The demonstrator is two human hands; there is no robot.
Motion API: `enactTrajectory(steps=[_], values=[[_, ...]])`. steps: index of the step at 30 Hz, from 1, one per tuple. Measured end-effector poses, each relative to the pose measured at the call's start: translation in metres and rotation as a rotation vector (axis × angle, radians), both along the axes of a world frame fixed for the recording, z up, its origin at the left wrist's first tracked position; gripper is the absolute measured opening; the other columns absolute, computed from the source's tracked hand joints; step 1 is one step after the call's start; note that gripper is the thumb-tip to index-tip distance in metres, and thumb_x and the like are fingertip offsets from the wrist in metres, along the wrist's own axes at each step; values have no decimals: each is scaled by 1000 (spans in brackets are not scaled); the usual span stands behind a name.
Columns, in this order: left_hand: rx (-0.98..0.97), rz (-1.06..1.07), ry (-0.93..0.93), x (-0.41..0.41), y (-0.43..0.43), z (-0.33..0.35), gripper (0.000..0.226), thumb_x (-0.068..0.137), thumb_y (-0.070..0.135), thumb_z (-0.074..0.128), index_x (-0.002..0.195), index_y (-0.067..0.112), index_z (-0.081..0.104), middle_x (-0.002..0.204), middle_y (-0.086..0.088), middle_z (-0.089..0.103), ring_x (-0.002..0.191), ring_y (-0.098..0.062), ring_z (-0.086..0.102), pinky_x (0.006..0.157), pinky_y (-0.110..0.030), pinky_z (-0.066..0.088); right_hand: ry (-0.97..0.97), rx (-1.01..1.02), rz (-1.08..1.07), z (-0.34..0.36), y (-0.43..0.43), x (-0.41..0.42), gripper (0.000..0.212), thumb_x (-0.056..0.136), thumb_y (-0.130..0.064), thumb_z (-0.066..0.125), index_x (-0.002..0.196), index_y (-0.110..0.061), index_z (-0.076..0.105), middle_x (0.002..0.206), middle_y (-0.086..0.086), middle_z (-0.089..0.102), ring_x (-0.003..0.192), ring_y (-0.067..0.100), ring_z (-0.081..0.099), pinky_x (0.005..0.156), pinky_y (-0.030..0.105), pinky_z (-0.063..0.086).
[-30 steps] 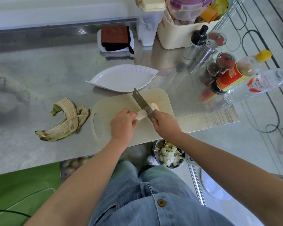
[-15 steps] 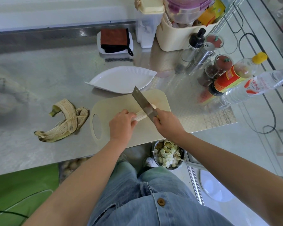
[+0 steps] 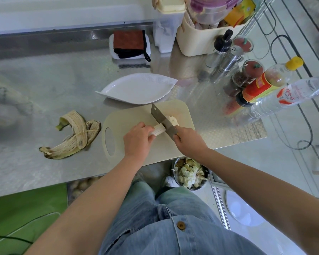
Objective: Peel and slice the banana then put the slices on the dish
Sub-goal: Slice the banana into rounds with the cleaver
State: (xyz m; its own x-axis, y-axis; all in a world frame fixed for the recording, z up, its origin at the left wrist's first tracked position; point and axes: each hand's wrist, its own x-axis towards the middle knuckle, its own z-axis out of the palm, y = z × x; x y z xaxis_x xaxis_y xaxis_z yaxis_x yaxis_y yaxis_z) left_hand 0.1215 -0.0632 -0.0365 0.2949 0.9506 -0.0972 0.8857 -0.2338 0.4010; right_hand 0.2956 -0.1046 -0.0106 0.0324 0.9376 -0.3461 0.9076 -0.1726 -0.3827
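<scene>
While the banana peel [image 3: 72, 137] lies left of the cutting board [image 3: 136, 115], the left hand [image 3: 136, 140] curls round the peeled banana [image 3: 157, 130]; the cleaver [image 3: 161, 119], gripped by the right hand [image 3: 190, 142], crosses it just beyond those fingers [image 3: 149, 130], slices [image 3: 173, 120] right of the blade; bottle labels [image 3: 285, 95] unreadable

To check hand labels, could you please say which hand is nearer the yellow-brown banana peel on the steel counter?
Left. The left hand, holding the peeled banana, sits right of the peel; the right hand, gripping the steel knife, farther right.
</scene>
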Motion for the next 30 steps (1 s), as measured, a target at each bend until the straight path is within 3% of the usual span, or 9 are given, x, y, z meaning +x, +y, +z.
enactTrajectory(steps=[6, 10, 13, 15, 22, 26, 30], values=[[-8, 2, -17, 0, 0, -1, 22, 83, 27, 70, 105, 25, 70, 93, 1, 60, 83, -21, 58, 58, -30, 41, 55, 42, -25, -4, -6, 0, 12, 97, -19, 42, 87, -13, 43, 71, 3, 46, 65, 25, 47, 59, 32, 33], [14, -5, -10, -1, 0, 0, 21, 83, 27, 70, 104, 24, 70, 93, 1, 61, 83, -20, 58, 57, -28, 38, 93, 140, -49, 5, 2, 2, 14, 96, -17, 42, 96, -8, 52, 68, 2, 47, 60, 24, 47, 54, 32, 34], [14, -3, -4, 0, 0, 1, 20, 83, 27, 70, 103, 24, 70, 94, 0, 61, 84, -21, 58, 57, -27, 36, 107, 157, -32, 9, 4, 2, 10, 95, -16, 43, 90, -11, 50, 65, 2, 45, 59, 26, 46, 54, 32, 34], [11, 3, 0, -1, 0, 0, 20, 83, 28, 70, 102, 24, 70, 93, 0, 60, 84, -22, 58, 57, -28, 38, 96, 146, -25, 10, 3, 1, 11, 95, -16, 43, 87, -12, 49, 64, 1, 44, 59, 26, 44, 55, 32, 32], [20, 8, -10, 0, 0, 0, 19, 82, 26, 71, 101, 25, 71, 91, 1, 60, 81, -22, 58, 57, -27, 33, 50, 103, -30, 6, 2, -3, 20, 96, -17, 40, 105, -6, 55, 70, 4, 48, 62, 26, 46, 57, 32, 33], [24, 4, -24, -1, 0, -1, 21, 81, 26, 72, 102, 24, 71, 90, 1, 60, 80, -21, 58, 56, -27, 36, 28, 32, -42, -1, 1, -9, 9, 96, -17, 40, 89, -12, 44, 74, 7, 50, 66, 28, 48, 58, 33, 35], [20, 2, -30, -1, 0, -3, 20, 81, 26, 72, 102, 25, 71, 89, 2, 60, 80, -21, 59, 57, -29, 40, 6, -29, -48, -8, 2, -13, 10, 97, -19, 41, 92, -12, 44, 78, 6, 48, 70, 28, 48, 61, 35, 37]])
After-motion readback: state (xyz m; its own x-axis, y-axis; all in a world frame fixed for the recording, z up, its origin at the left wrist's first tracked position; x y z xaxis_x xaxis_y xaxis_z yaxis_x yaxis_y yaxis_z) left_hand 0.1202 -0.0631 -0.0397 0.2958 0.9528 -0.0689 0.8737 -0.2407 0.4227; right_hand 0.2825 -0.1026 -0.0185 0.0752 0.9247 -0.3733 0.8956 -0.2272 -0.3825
